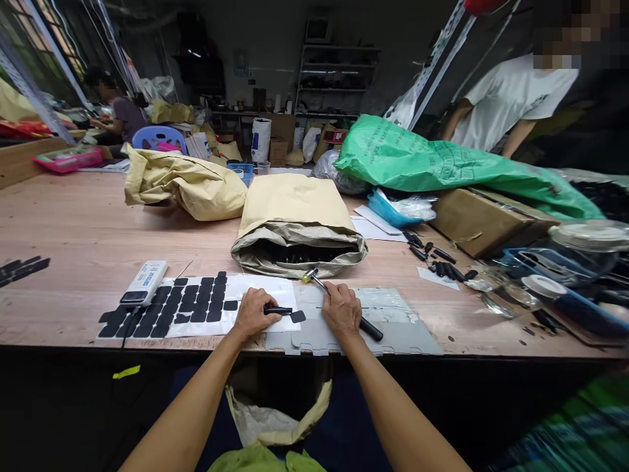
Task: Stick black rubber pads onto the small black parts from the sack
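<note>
Pinching a slim black tube (pixel 279 310) between thumb and fingers of the left grip (pixel 254 313), near the front edge of the desk (pixel 98 219). Running the tube's long axis left to right, roughly along that edge, and pointing the free end toward the right grip (pixel 341 308). Having the left grip nearer, directly on the tube, and the right grip off to the right. Curling the right grip around the shaft of a hammer (pixel 371 329), slanting it from far left to near right, aslant to the tube. Holding the hammer head (pixel 310 275) apart from the tube, beyond and to the right of the free end.

Seeing a lone black pad (pixel 298 317) just beside that end, without making out contact. Finding a white sheet (pixel 270 286) under the left grip, a grey board (pixel 398 331) under the right, rows of black pads (pixel 167 310) farther left, and a paper bag (pixel 297 203) behind, opening toward the grips.

Losing the tube's left end under the fingers and part of the hammer's shaft inside the right grip. Being unable to tell resting on the sheet from hovering just above. Fading to darkness inside the bag's mouth. Cutting off black strips (pixel 24 269) at the left edge.
</note>
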The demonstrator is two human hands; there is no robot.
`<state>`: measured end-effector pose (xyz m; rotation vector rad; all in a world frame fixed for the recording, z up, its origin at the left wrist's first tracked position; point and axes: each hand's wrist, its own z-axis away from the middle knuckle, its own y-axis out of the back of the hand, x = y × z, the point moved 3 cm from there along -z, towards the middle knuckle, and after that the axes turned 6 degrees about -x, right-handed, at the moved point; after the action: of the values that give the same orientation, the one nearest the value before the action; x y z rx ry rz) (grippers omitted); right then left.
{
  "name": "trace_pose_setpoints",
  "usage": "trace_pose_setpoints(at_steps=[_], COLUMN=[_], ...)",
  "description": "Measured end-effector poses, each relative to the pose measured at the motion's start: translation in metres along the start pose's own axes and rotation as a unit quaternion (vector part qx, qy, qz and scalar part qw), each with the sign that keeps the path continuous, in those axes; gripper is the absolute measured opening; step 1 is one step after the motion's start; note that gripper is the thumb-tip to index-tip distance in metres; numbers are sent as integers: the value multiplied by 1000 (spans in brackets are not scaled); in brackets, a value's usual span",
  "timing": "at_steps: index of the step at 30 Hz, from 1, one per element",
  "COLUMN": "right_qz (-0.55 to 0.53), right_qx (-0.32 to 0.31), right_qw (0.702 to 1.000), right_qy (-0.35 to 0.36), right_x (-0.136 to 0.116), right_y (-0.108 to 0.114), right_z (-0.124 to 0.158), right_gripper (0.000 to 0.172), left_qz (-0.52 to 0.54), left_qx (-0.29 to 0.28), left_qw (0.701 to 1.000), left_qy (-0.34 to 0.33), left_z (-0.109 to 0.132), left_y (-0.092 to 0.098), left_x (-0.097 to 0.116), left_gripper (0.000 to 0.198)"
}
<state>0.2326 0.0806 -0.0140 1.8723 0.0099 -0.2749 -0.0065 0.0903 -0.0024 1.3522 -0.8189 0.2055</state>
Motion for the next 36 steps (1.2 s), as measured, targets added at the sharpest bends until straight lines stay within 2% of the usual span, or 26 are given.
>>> trace_pose_setpoints(at_steps=[6, 9, 11, 13, 16, 19, 23, 28, 30, 33, 36], right_qz=[10, 20, 25, 27, 26, 25, 24, 30, 31, 32, 32], right_qx=[-24, -31, -34, -36, -37, -35, -35, -34, -34, -32, -29], right_qw=[1000, 999, 999, 999, 999, 999, 999, 999, 999, 999, 999], right_qy=[-17, -24, -26, -27, -28, -26, -26, -26, -25, -27, -27], right_x=[-4, -6, -6, -7, -7, -7, -7, -7, -7, -7, -7], right_y=[2, 3, 4, 4, 5, 5, 5, 4, 4, 3, 3], right_z=[-2, -2, -2, -2, -2, -2, -1, -1, -2, -2, -2], right_gripper=[27, 25, 24, 23, 23, 23, 23, 23, 22, 21, 20], left_qz=[-6, 2, 21, 48, 57, 34, -12, -42, -35, -20, -19], left_qx=[12, 38, 39, 8, -80, -153, -216, -281, -300, -306, -281], left_qw=[999, 996, 990, 983, 975, 978, 976, 946, 937, 936, 951], left_qy=[-40, -83, -131, -175, -198, -135, 21, 155, 175, 170, 125], left_z=[1, 14, 34, 59, 95, 116, 122, 123, 124, 125, 125], left_y=[1, 5, 6, 0, -25, -60, -102, -133, -140, -145, -139], left_x=[1, 16, 32, 46, 54, 40, 3, -29, -36, -39, -26], left_gripper=[13, 10, 10, 14, 18, 16, 24, 36, 37, 40, 43])
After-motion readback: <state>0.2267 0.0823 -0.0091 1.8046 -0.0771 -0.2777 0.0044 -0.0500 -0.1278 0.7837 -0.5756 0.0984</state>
